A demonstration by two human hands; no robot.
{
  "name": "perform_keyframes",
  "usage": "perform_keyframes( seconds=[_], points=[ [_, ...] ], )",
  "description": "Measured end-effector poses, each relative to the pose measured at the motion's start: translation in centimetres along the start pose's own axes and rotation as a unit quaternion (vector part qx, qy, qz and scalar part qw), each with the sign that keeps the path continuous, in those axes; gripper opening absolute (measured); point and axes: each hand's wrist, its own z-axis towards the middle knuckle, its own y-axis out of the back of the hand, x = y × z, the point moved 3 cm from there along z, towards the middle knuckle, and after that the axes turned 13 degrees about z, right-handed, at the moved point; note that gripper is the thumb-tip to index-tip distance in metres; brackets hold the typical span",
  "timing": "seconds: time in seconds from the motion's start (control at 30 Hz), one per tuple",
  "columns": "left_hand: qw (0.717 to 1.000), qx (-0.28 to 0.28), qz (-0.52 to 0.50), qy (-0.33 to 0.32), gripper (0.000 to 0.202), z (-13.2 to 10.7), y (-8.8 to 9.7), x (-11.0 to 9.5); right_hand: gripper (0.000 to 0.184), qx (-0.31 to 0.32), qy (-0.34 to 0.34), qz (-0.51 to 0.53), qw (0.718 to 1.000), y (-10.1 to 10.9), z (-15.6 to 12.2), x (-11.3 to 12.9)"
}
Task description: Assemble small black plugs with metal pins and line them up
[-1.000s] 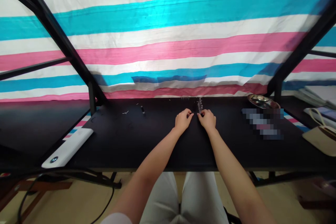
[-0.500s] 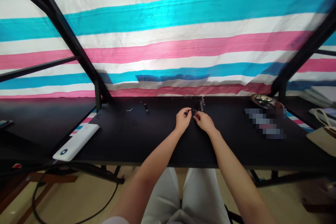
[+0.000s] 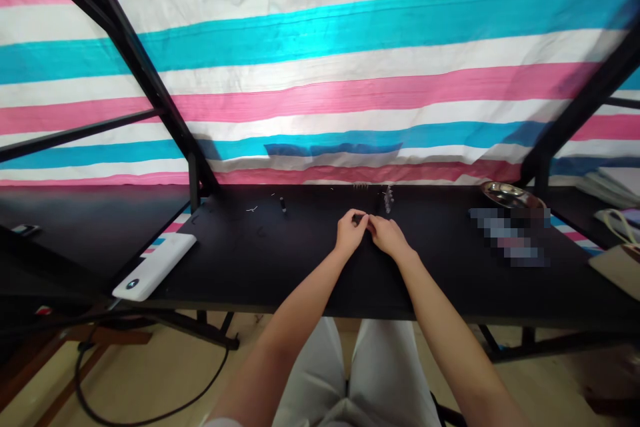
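Over the middle of the black table (image 3: 240, 260), my left hand (image 3: 351, 230) is closed around a small dark piece (image 3: 357, 219) whose kind I cannot make out. Its fingertips meet those of my right hand (image 3: 389, 236), which is pinched at the same spot; whatever it grips is hidden by the fingers. Just beyond my right hand stands a cluster of small clear pieces (image 3: 389, 199). A row of tiny pieces (image 3: 361, 186) lies at the table's back edge. Farther left is a short black cylinder (image 3: 283, 205) with a pale end.
White scraps (image 3: 252, 209) lie left of the cylinder. A white power bank-like box (image 3: 155, 268) sits at the left edge, a shiny metal dish (image 3: 513, 197) at the back right with a blurred-out item in front. Black frame bars (image 3: 135, 53) slant up on both sides before a striped sheet (image 3: 340, 100).
My hands have come together, the right fingertips closing onto the left ones where a small gap showed before. The whole view has shifted slightly.
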Motion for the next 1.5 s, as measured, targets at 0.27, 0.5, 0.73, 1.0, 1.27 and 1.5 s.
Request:
perform_keyframes(
  seconds=[0.27, 0.5, 0.73, 1.0, 1.27, 1.5],
  points=[
    [1.0, 0.022, 0.005, -0.007, 0.022, 0.1, -0.2, 0.3, 0.025, 0.012, -0.001, 0.002, 1.0, 0.0, -0.1, 0.0],
    [0.998, 0.009, -0.048, 0.041, 0.021, 0.4, 0.2, 0.3, 0.018, -0.027, 0.016, 0.069, 0.997, 0.3, 0.0, -0.6],
    [0.985, 0.013, -0.132, 0.11, 0.025, 0.6, 0.4, 0.5, 0.023, -0.094, 0.058, 0.176, 0.978, 0.5, 0.1, -1.2],
    [0.978, 0.071, -0.162, 0.107, 0.029, 0.7, 0.2, 0.4, 0.024, -0.101, 0.089, 0.236, 0.962, 0.0, 0.2, -1.1],
    [0.984, 0.058, -0.141, 0.094, 0.037, 0.5, 0.2, 0.1, 0.025, -0.107, 0.084, 0.257, 0.957, 0.0, 0.2, -0.8],
    [0.978, 0.063, -0.159, 0.12, 0.047, 0.7, 0.0, 0.7, 0.026, -0.116, 0.072, 0.252, 0.958, 0.0, 0.2, -0.8]
  ],
)
